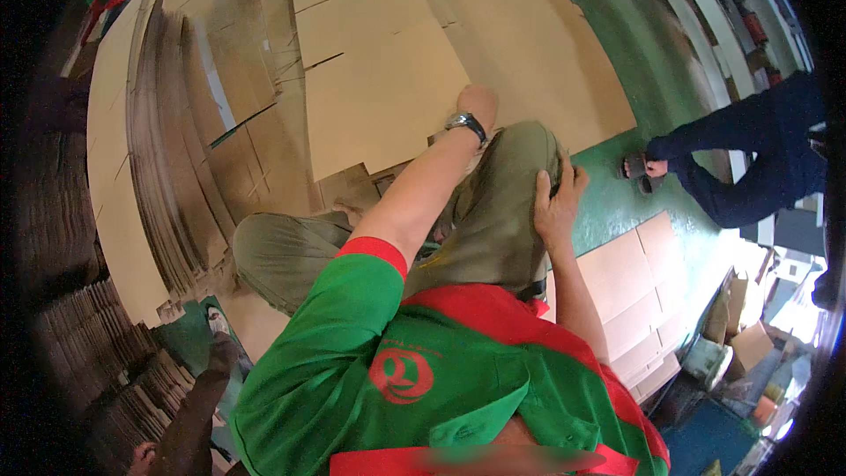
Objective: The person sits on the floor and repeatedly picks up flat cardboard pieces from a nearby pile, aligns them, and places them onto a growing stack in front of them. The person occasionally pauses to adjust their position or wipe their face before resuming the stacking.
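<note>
My left hand [478, 104], with a watch [466, 124] on its wrist, reaches forward over a large flat cardboard sheet [379, 88] beside my raised right knee. Its back faces up and the fingers are hidden, so I cannot see whether it holds anything. My right hand [559, 198] rests against the outer side of that knee, with fingers and thumb apart and nothing held. I sit with bent legs in olive trousers [493, 203] at the near edge of the sheet, which has several slits cut into it.
Stacked cardboard sheets [163, 150] rise on the left, with more bundles [92, 344] nearer me. Flat cardboard [630, 291] lies at right on the green floor [608, 185]. A person in dark clothes [740, 150] is at right; other people's limbs show lower left and at the top.
</note>
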A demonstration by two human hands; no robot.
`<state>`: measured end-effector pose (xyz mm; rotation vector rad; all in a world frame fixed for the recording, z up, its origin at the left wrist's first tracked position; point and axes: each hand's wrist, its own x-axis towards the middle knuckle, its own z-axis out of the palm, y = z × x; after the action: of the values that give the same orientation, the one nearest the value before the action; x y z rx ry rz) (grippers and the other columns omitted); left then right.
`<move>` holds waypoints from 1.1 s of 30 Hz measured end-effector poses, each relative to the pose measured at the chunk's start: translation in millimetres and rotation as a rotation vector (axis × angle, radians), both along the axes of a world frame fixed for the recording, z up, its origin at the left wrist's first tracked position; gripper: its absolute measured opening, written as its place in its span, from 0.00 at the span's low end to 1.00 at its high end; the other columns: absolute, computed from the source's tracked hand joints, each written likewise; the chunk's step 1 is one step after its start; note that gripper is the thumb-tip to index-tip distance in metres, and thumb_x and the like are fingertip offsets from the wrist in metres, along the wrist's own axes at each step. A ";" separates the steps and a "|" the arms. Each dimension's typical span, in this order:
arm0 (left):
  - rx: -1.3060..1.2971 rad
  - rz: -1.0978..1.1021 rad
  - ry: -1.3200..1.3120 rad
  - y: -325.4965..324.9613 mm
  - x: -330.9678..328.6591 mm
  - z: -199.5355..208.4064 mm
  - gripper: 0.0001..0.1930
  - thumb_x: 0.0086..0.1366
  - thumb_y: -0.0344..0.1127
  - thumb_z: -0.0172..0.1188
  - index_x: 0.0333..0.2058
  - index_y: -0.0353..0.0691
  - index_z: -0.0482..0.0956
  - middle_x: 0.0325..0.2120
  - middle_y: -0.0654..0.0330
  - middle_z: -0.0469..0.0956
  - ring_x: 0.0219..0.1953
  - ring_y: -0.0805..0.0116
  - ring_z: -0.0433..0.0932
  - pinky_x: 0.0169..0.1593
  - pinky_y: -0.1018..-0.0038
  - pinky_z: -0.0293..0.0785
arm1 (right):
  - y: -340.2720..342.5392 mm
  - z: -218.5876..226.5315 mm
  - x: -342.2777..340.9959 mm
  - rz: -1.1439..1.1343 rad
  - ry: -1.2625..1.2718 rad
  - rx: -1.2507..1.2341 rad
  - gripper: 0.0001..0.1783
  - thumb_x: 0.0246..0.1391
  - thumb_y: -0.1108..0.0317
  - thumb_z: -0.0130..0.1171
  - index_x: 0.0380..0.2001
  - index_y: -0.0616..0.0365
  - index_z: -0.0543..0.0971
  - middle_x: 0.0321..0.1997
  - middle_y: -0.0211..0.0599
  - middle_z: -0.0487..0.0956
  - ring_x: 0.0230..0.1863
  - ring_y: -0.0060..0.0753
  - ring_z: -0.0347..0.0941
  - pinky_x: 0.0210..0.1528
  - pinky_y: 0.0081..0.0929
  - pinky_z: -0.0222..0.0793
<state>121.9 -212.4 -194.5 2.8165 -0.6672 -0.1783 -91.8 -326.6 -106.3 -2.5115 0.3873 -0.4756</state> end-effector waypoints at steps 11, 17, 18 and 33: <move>-0.079 0.047 -0.063 -0.3 5.3 21.6 0.07 0.59 0.27 0.56 0.29 0.35 0.83 0.28 0.47 0.82 0.35 0.50 0.84 0.36 0.61 0.82 | -33.0 9.9 35.8 -0.048 -0.008 0.072 0.30 0.59 0.55 0.58 0.58 0.62 0.71 0.53 0.57 0.70 0.55 0.54 0.66 0.61 0.44 0.60; -0.236 0.154 -0.178 30.0 -40.5 92.0 0.08 0.59 0.27 0.56 0.35 0.27 0.77 0.28 0.41 0.78 0.31 0.44 0.81 0.33 0.57 0.79 | -16.1 24.6 230.6 0.127 0.437 1.041 0.42 0.55 0.38 0.59 0.58 0.66 0.72 0.57 0.56 0.75 0.47 0.40 0.77 0.45 0.41 0.76; -0.282 0.201 -0.192 31.4 -47.3 103.4 0.10 0.59 0.27 0.56 0.37 0.27 0.76 0.28 0.41 0.77 0.31 0.43 0.81 0.33 0.56 0.79 | 4.5 22.2 255.0 0.128 0.563 1.020 0.44 0.54 0.38 0.60 0.59 0.67 0.69 0.60 0.57 0.72 0.51 0.46 0.76 0.47 0.41 0.76; -0.867 0.169 -0.404 189.7 -76.4 166.3 0.21 0.66 0.45 0.60 0.52 0.39 0.78 0.29 0.51 0.77 0.28 0.59 0.75 0.36 0.67 0.74 | -93.6 305.9 249.2 0.298 0.320 -0.471 0.29 0.53 0.50 0.64 0.49 0.63 0.78 0.45 0.35 0.81 0.44 0.29 0.76 0.42 0.29 0.74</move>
<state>45.4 -22.7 -28.2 2.0418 -0.4224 0.5835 157.4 -420.2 199.6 -3.0466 0.0062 -0.0428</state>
